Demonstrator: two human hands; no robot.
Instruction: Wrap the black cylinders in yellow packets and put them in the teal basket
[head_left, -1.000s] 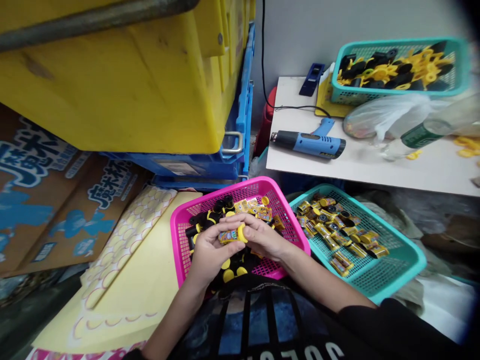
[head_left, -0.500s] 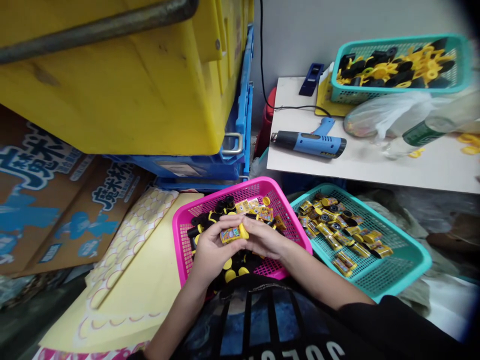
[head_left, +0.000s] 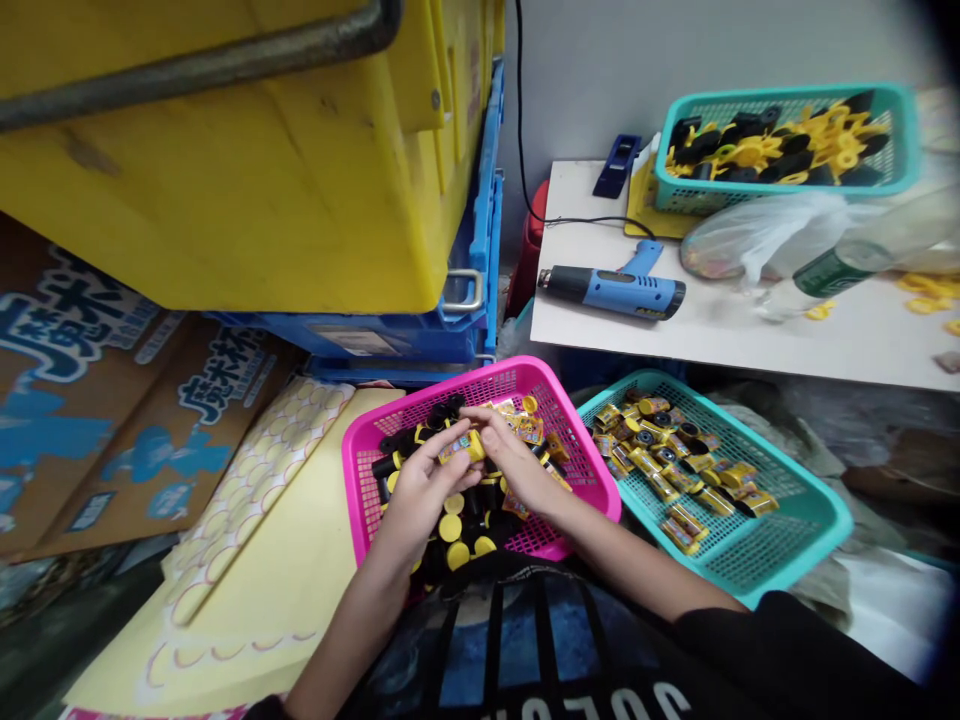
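A small canister with a shiny yellow printed wrapper (head_left: 460, 447) is held in my left hand (head_left: 420, 495), between the thumb and fingers. My right hand (head_left: 517, 465) is close against the canister's right end, its fingers stretched out behind it and its thumb near the end. Whether the right hand touches it is hard to tell. Both hands are over a pink basket (head_left: 600, 490). Inside the basket, black canisters with yellow caps (head_left: 454, 530) are at the left and front, and yellow printed wrappers (head_left: 529, 429) at the back right.
To the right, a teal basket (head_left: 799, 540) holds several wrapped canisters (head_left: 664, 455). A blue heat gun (head_left: 619, 290) lies on the white table (head_left: 600, 340) behind, near another teal basket (head_left: 787, 190) of yellow and black parts. A yellow bin (head_left: 300, 170) rises at the left.
My right hand has drawn slightly away from the canister's capped end, opening a gap between the hands. The canister has turned a little and stays in my left hand.
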